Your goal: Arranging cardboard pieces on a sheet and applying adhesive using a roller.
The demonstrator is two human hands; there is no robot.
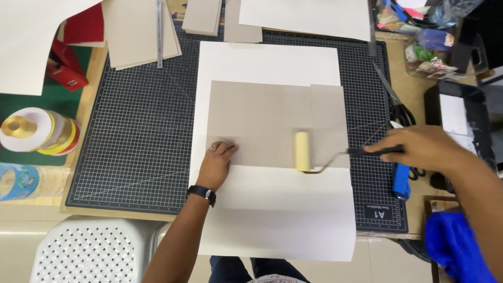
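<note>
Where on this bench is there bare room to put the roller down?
The cutting mat is bare between the white sheet and the ribbon rolls. A narrow mat strip lies right of the grey board, near the scissors. The top edge and right side are crowded with boards and clutter.
</note>
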